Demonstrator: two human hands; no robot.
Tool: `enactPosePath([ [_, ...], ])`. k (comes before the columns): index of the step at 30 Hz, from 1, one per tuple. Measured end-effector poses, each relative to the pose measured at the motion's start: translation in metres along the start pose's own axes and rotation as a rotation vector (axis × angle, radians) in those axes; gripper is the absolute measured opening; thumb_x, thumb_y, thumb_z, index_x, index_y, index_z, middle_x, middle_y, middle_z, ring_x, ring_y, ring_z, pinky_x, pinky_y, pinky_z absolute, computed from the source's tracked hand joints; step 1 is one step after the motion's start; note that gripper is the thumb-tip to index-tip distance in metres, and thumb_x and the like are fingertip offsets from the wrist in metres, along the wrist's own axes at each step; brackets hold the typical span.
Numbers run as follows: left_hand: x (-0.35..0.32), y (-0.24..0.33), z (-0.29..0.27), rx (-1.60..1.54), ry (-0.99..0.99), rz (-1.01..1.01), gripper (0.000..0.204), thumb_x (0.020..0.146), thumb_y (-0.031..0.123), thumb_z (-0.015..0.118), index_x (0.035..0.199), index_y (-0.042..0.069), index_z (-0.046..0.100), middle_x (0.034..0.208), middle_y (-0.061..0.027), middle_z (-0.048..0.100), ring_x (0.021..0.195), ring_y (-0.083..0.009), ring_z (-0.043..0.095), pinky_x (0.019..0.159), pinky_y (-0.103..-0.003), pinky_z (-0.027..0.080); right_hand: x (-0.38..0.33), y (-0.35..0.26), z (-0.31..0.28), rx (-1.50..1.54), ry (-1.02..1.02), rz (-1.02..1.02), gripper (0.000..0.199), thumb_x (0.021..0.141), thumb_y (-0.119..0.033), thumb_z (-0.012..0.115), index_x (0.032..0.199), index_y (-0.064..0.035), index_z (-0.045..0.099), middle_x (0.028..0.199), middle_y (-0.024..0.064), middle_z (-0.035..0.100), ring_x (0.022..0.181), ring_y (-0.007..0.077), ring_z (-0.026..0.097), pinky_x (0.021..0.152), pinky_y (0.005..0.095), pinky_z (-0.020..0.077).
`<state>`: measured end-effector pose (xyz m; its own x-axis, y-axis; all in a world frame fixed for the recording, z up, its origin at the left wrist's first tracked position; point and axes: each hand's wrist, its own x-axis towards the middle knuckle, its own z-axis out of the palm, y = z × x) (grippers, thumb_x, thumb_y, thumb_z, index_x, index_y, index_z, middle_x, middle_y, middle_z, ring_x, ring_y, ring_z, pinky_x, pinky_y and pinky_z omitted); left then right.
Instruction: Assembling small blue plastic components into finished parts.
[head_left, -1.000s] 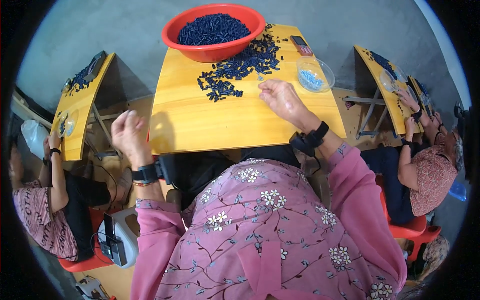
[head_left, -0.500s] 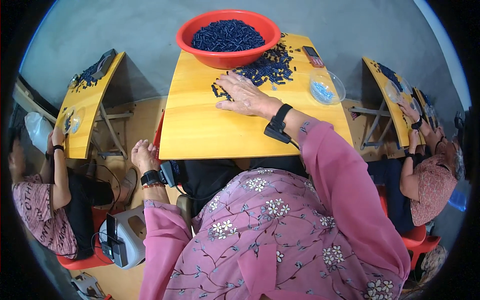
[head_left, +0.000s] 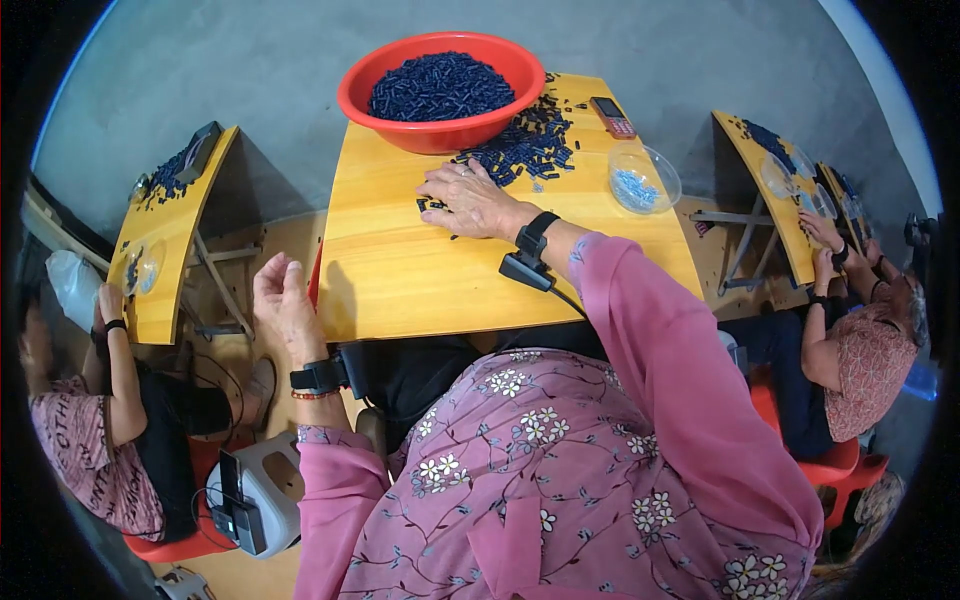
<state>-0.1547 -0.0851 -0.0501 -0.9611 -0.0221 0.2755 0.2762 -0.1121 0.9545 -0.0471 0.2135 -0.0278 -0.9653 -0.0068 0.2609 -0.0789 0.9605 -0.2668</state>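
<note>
Right hand [head_left: 468, 200] farther left over parts [head_left: 520, 150]

Grey concrete floor [head_left: 230, 70]; yellow wooden tables [head_left: 420, 290]; red chairs [head_left: 820, 465].

Right hand [head_left: 468, 202] reaches forward and across toward the left, palm down, fingers [head_left: 437, 188] spread and slightly curled, lying flat, nothing visibly gripped. Right forearm runs back to the lower right, elbow bent, pink sleeve down to the wrist, black wristband [head_left: 535, 238] with a small black device and cable on it. Left hand [head_left: 282, 300] is raised low at the left side, palm turned inward, fingers loosely curled together, holding nothing visible. Left wrist carries a black band [head_left: 318, 377] and a thin red bracelet; pink floral sleeve covers the forearm below
</note>
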Motion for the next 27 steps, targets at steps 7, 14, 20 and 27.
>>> enactPosePath([
  [7,-0.049,0.015,0.067,0.285,-0.432,0.265,0.049,0.084,0.01,0.072,0.127,-0.004,0.054,0.127,-0.0179,0.057,0.117,-0.0251,0.055,0.101,-0.038,0.044,-0.02,-0.011,-0.004,-0.012,-0.001,-0.013,0.039,0.091,-0.031,0.057,0.123,-0.008,0.059,0.128,0.0138,0.054,0.127,0.0327,0.043,0.107,0.0537,0.0283],
  [14,-0.076,0.038,0.109,0.834,-0.791,0.39,0.084,0.076,0.034,0.075,0.141,-0.004,0.037,0.146,-0.032,0.033,0.14,-0.0417,0.029,0.114,-0.056,0.018,-0.035,-0.015,0.005,0.036,0.115,-0.028,0.031,0.093,-0.028,0.051,0.115,-0.0085,0.062,0.117,0.0113,0.057,0.12,0.0302,0.047,0.102,0.0499,0.0319],
  [20,-0.077,0.031,0.124,0.958,-0.833,0.329,0.086,0.079,0.035,0.073,0.145,0.0,0.031,0.152,-0.0282,0.025,0.144,-0.0409,0.02,0.113,-0.063,0.011,-0.047,-0.021,-0.007,0.048,0.054,-0.013,0.032,0.094,-0.024,0.051,0.119,-0.0065,0.062,0.127,0.0158,0.054,0.126,0.032,0.045,0.107,0.0482,0.0304],
  [27,-0.081,0.028,0.126,1.002,-0.892,0.356,0.077,0.087,0.042,0.064,0.147,0.005,0.032,0.155,-0.0225,0.027,0.146,-0.0405,0.016,0.114,-0.062,0.004,-0.055,-0.02,-0.026,0.144,0.19,-0.077,0.025,0.092,-0.018,0.054,0.11,-0.0041,0.065,0.119,0.0173,0.059,0.117,0.0348,0.052,0.103,0.0458,0.0374],
])
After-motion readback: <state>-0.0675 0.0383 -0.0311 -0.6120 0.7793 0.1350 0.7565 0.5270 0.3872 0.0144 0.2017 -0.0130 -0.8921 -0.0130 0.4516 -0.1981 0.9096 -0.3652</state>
